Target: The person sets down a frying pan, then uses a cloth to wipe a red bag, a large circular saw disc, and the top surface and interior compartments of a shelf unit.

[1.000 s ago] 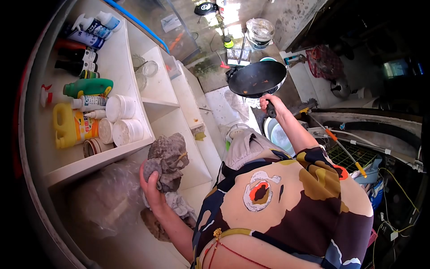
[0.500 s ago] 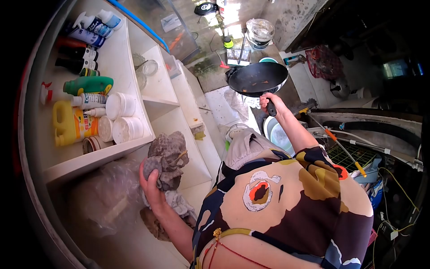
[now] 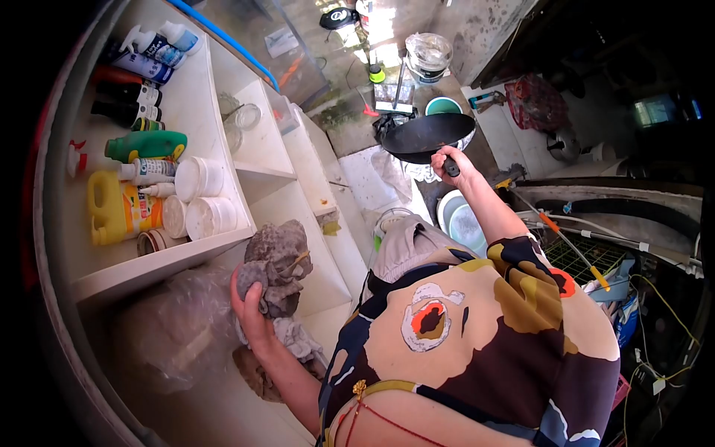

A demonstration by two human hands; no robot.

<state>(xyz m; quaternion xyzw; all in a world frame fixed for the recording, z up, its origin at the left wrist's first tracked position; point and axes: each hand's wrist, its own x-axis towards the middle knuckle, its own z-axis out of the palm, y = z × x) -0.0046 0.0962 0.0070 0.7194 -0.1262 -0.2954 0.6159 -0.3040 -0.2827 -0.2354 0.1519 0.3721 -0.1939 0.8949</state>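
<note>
My left hand (image 3: 253, 303) is closed on a crumpled grey rag (image 3: 277, 257) at the lower shelf compartment. More rags, a pale one (image 3: 298, 337) and a brown one (image 3: 257, 375), lie just below the wrist. Held out in front by its black handle, a dark frying pan (image 3: 424, 138) is in my right hand (image 3: 456, 167). The pan is tilted, so its inside shows only partly. Behind its far rim stands a green basin (image 3: 444, 106).
On the left, a white shelf (image 3: 167, 264) carries a yellow jug (image 3: 106, 207), a green bottle (image 3: 145, 146) and several white tubs (image 3: 199, 177). A clear plastic bag (image 3: 175, 328) lies below. A basin (image 3: 468, 226) sits under my right forearm; a covered bucket (image 3: 429, 56) stands farther off.
The frying pan has tipped and dropped slightly, showing less of its inside and more of the green basin behind. My left hand keeps its hold on the grey rag.
</note>
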